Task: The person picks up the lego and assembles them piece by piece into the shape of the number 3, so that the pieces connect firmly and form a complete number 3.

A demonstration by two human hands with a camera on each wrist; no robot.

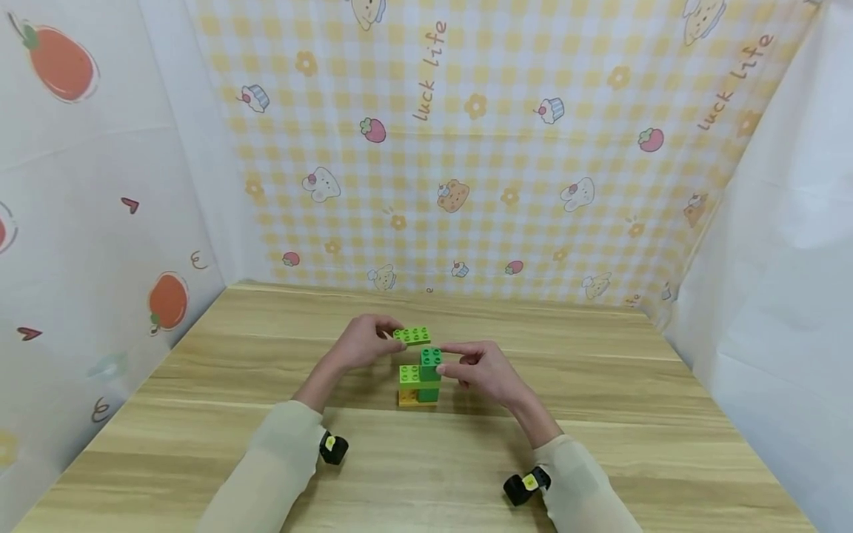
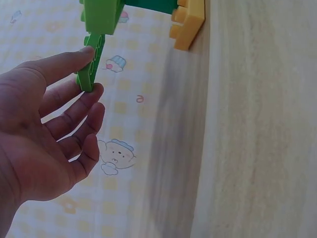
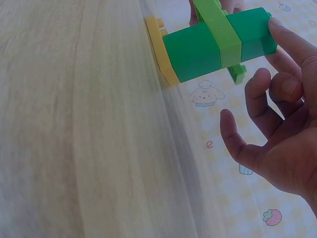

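A small stack of toy building bricks stands upright on the table. It has a yellow plate (image 1: 408, 397) at the bottom, a lower green brick (image 3: 193, 52), a lime green plate (image 1: 409, 375) jutting left and a green brick (image 1: 431, 359) on top. Just behind the stack my left hand (image 1: 363, 342) pinches a separate lime green plate (image 1: 412, 336) by its left end, studs up, apart from the stack. My right hand (image 1: 485, 370) has thumb and index finger on the top green brick, one nearer, one behind; its other fingers curl loosely.
The stack stands on a wood-grain table (image 1: 566, 459). Behind the table hangs a yellow checked cloth (image 1: 466, 148) with cartoon prints. White sheets close off both sides, the left sheet (image 1: 100, 185) with fruit prints. Black wrist cameras sit at both cuffs.
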